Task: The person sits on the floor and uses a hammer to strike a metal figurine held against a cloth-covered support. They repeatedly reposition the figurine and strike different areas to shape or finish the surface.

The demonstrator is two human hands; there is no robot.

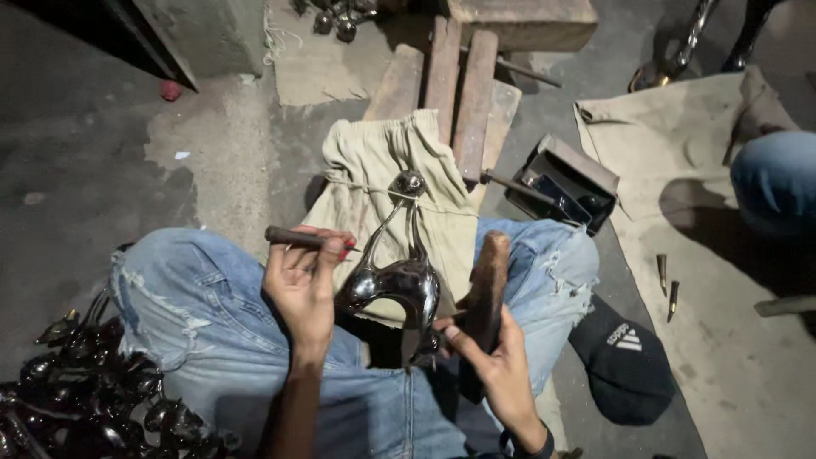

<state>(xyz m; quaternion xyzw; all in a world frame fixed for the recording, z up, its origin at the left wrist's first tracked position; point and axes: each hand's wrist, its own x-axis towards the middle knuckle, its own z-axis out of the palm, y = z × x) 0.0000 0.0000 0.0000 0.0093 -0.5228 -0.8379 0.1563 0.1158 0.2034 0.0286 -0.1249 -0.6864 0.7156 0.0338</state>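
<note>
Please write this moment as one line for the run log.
left hand: holds thin tool | right hand: grips wooden block | shiny metal figure: on lap

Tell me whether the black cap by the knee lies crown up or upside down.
Crown up: the black cap rests on the floor, domed top showing.

Metal figure (398,285) looked polished, glossy dark chrome w/ bright highlights, smooth curves. Left hand (302,285) held a punch tool (293,237): dull dark metal, rough, rusty-looking. Right hand (497,361) gripped a wooden block (486,289), brown, worn matt, smooth at the rounded end. Cloth (374,183) under the figure: beige woven fabric, matt, wrinkled, frayed at edges. Jeans (204,314): faded blue denim, ripped, threads loose. Planks (455,85): raw wood, rough, dusty. Floor (93,161): concrete, matt, stained & patchy. Pile of figures (85,399) at lower left: dark glossy metal. Cap (625,361): black fabric, matt. Mat (705,255): tan cloth, coarse.
</note>
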